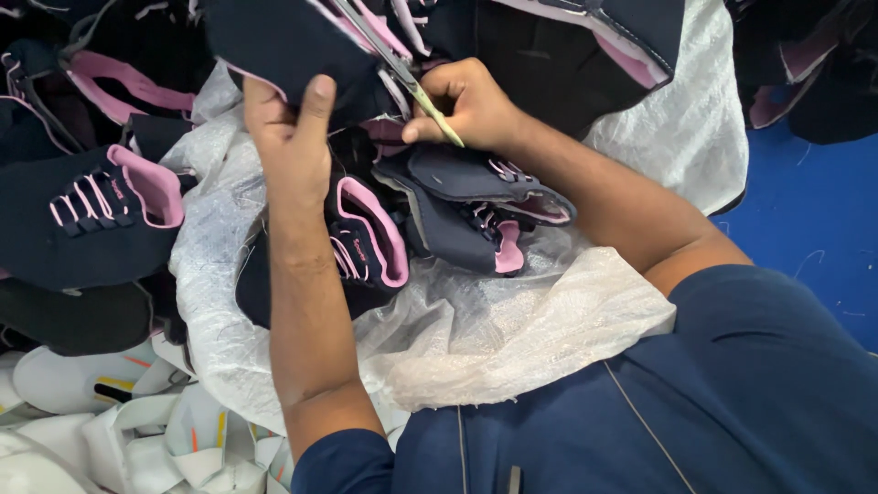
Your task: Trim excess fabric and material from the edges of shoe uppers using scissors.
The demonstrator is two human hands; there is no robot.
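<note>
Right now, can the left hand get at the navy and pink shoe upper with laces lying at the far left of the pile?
Probably yes. The left hand grips another navy piece, but the laced upper lies uncovered on top beside it, nothing between.

- The dark navy shoe upper (293, 46) we hold runs off the top edge.
- Our left hand (291, 137) covers its lower part; our fingertips are hidden behind the fabric.
- The snips (402, 78) vanish into our right hand (471, 105), and their tip is cut off above.
- The white shoe pieces (110, 430) are cropped at the bottom-left corner.
</note>
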